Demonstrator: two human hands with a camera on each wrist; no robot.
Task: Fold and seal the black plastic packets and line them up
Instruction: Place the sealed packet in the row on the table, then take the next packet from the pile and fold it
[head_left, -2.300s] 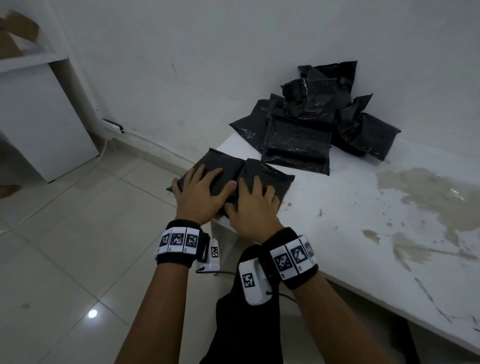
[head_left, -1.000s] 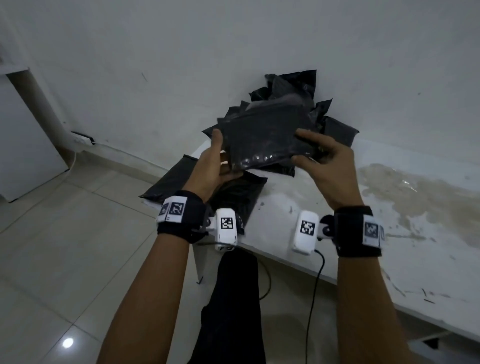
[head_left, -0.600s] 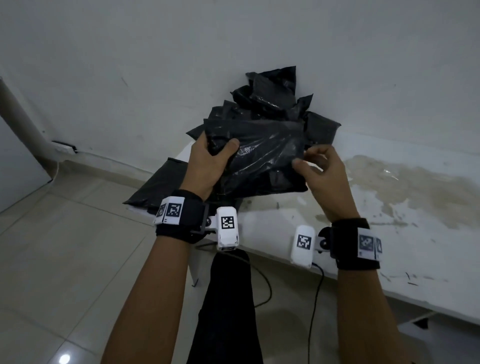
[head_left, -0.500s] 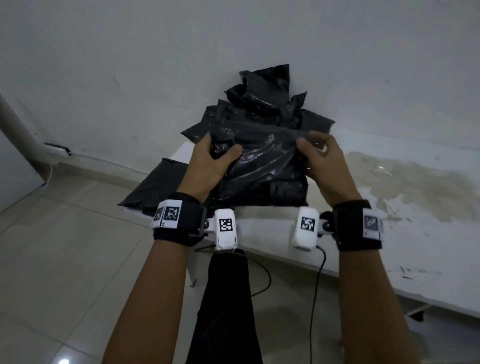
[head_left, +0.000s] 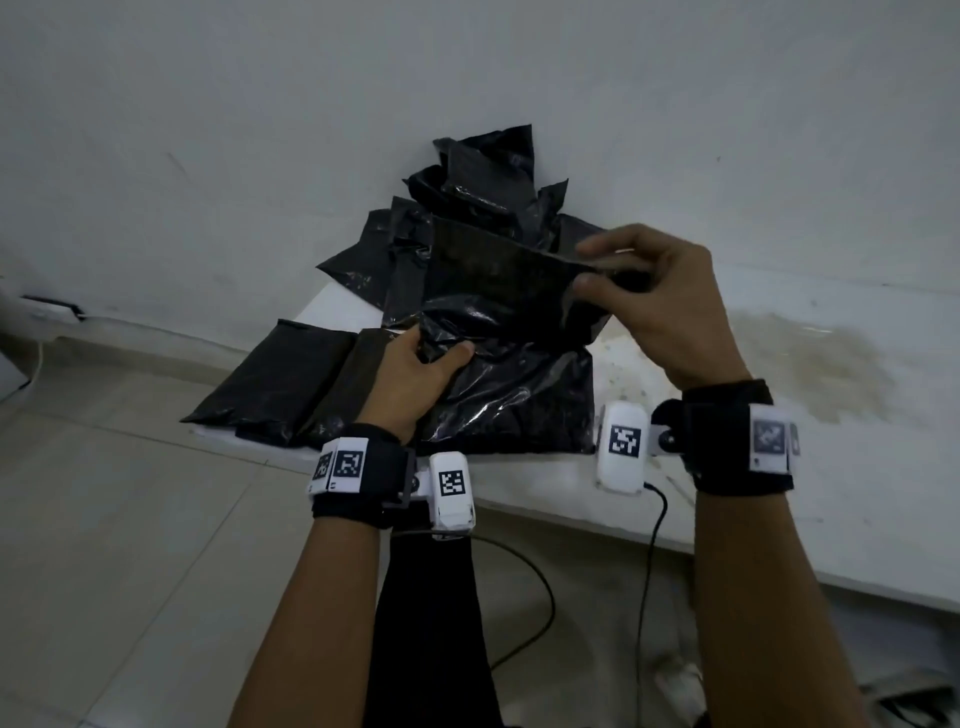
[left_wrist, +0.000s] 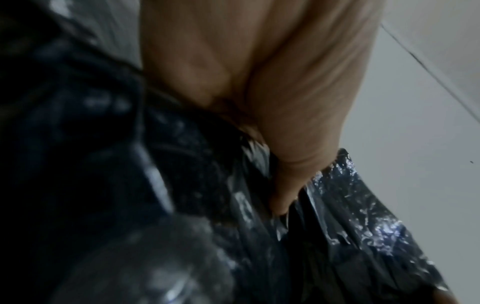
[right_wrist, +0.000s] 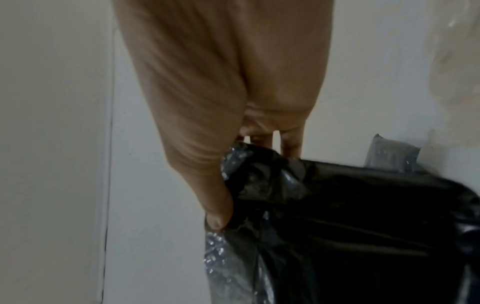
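Note:
A black plastic packet (head_left: 514, 384) lies near the front edge of the white table (head_left: 779, 467), its open flap (head_left: 498, 270) raised. My left hand (head_left: 415, 369) grips the packet's left side, thumb on top, and shows close up as the left hand (left_wrist: 272, 102) on crinkled plastic (left_wrist: 337, 216). My right hand (head_left: 654, 296) pinches the flap's right corner and lifts it; the wrist view has the right hand (right_wrist: 228, 127) pinching the black film (right_wrist: 337, 205). Two folded packets (head_left: 291, 379) lie side by side at the table's left end.
A heap of several unfolded black packets (head_left: 483, 192) leans against the white wall behind the held one. The table's right part carries a brownish stain (head_left: 821, 358). Cables (head_left: 649, 561) hang below the table edge, over a tiled floor (head_left: 130, 519).
After pressing the two folded packets flat, both hands took a fresh packet from the heap and set it down. The right hand has now raised its flap.

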